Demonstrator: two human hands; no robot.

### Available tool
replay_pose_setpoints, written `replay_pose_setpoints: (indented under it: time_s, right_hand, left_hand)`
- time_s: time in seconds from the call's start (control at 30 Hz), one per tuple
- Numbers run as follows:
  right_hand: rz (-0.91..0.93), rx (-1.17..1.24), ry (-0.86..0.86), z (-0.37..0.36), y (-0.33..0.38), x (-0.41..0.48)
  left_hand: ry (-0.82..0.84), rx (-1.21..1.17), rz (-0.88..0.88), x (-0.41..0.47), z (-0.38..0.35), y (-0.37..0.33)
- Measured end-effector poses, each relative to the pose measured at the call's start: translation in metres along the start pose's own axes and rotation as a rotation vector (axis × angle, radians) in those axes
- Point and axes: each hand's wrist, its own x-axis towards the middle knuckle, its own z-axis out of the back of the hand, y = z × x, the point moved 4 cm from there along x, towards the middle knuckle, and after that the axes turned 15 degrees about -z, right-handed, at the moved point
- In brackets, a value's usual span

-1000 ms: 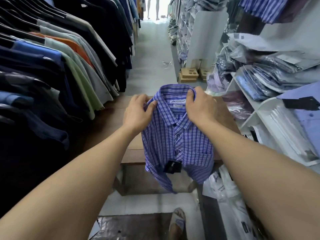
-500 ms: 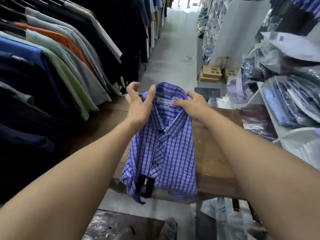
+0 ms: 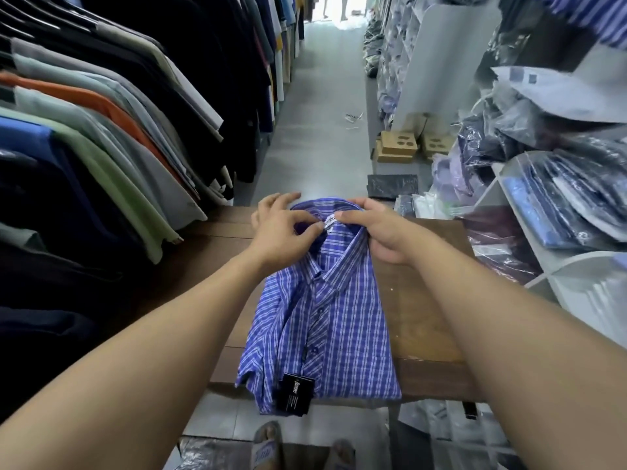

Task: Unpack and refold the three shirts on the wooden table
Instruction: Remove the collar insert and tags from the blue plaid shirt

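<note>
The blue checked shirt (image 3: 334, 320) is lying folded and front-up along the middle of the wooden tabletop (image 3: 419, 300), collar toward the far edge. Its lower end is hanging slightly over the near edge, where a black tag (image 3: 295, 394) is dangling.

Both hands are working at the collar. The left grip (image 3: 281, 228) is curling over the collar's left side, thumb pressing beside the white neck label and fingers hooking over the far rim. The right grip (image 3: 380, 232) is closing on the collar's right side, fingers lying along the top fold and thumb tucking underneath at the shoulder. Both are holding cloth, neither spread wide.

The tabletop is showing dark brown planks, bare to the right of the shirt. It is standing in a narrow shop aisle with a pale grey floor (image 3: 322, 123) running away toward a bright doorway.

On the left, a long rail of hanging shirts (image 3: 101, 137) in black, grey, green, orange and blue is crowding up against the tabletop's edge. On the right, white shelves (image 3: 543, 262) are overflowing with bagged shirts (image 3: 570, 198) in clear plastic. Cardboard boxes (image 3: 397, 145) are sitting on the floor beyond. The person's sandalled feet (image 3: 268, 447) are showing below the near edge.
</note>
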Motion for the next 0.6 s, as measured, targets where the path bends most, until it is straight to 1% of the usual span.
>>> replay_pose_setpoints:
  time_s: [0.07,0.17,0.3,0.37,0.43,0.5,0.6]
  right_hand:
    - [-0.003,0.014,0.003,-0.004,0.0,0.001]
    - [-0.01,0.045,0.001,-0.009,-0.002,0.003]
    - [-0.027,0.072,-0.057,-0.005,-0.005,0.007]
    - [-0.021,0.072,-0.101,-0.001,-0.005,0.007]
    - [0.008,-0.036,-0.23,0.005,-0.006,0.005]
    - [0.027,-0.252,-0.363,0.011,-0.006,0.002]
    - [0.105,-0.519,-0.444,0.011,-0.009,0.002]
  left_hand:
    - [0.029,-0.048,-0.006,0.002,-0.002,0.002]
    - [-0.01,-0.166,-0.04,0.005,-0.007,0.008]
    - [0.022,-0.387,-0.011,0.006,-0.013,0.013]
    - [0.032,-0.448,0.001,0.007,-0.016,0.014]
    - [0.029,-0.441,-0.001,0.009,-0.015,0.016]
    - [0.04,-0.395,-0.003,0.013,-0.012,0.019]
    - [0.092,-0.315,-0.021,0.019,-0.008,0.02]
